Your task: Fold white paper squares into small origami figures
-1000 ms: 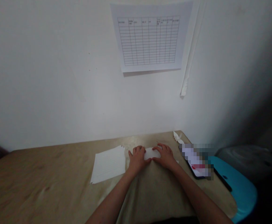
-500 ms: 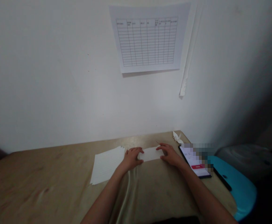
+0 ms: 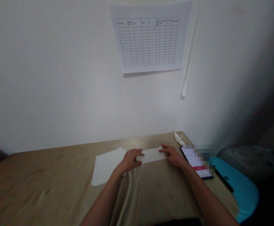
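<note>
A small white piece of paper (image 3: 153,155) lies flat on the brown cloth-like table cover. At its left end is my left hand (image 3: 131,159), thumb and fingers spread with a gap between them. My right hand (image 3: 173,154) rests at the right end, its fingertips on the paper's upper corner and the fingers loosely apart. Neither hand is closed around anything. To the left lies a larger sheet of lined white paper (image 3: 107,166) with torn edges, partly covered by my left hand and forearm.
A tablet or large phone (image 3: 198,166) with a lit screen lies to the right, partly blurred out. Crumpled white paper (image 3: 179,138) sits near the far corner. A blue stool or chair (image 3: 242,188) stands beside the table (image 3: 56,185). A printed table sheet (image 3: 151,40) hangs on the wall.
My left hand has shifted slightly left, uncovering more of the small paper's left end. My right hand has moved a little to the right along its edge.
</note>
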Demonstrator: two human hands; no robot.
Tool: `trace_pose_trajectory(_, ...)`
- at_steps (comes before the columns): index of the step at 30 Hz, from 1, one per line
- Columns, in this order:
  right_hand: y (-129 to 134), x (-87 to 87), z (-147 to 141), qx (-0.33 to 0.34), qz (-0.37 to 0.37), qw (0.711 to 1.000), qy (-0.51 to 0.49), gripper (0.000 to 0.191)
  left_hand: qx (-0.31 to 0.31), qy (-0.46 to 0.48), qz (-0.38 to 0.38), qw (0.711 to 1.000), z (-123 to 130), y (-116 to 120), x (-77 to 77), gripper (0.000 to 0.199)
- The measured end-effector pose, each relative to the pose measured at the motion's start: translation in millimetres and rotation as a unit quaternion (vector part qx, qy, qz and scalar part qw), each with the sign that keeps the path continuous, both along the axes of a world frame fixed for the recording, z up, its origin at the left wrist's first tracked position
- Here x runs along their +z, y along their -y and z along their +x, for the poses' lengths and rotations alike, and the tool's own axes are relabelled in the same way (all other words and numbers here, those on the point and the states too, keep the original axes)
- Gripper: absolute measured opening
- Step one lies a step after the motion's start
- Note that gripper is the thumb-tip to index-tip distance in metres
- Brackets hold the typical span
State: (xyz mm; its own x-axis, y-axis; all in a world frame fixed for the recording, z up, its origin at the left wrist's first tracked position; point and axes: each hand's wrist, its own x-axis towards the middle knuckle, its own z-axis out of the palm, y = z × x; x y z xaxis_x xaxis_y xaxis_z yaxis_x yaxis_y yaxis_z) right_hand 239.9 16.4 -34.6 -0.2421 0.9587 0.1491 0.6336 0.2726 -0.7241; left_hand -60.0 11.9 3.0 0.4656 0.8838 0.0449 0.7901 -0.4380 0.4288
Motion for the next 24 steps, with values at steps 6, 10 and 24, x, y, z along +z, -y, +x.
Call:
trace_pose_trajectory(6, 7, 8.3, -7, -0.011, 0.014, 0.999, 0.032, 0.053, 0.031, -0.005, 0.010, 0.999, 8, 6, 2.8, 0.042)
trace_pose_trajectory(10, 15, 16.1, -21, -0.044, 0.017, 0.996, 0.079, 0.035, 0.070, -0.025, 0.022, 0.997, 23, 14, 0.9, 0.042)
trace_pose_trajectory(24, 16, 9.4, -44, -0.106, 0.038, 0.986, 0.123, 0.063, 0.178, -0.051, 0.081, 0.979, 60, 24, -5.9, 0.054)
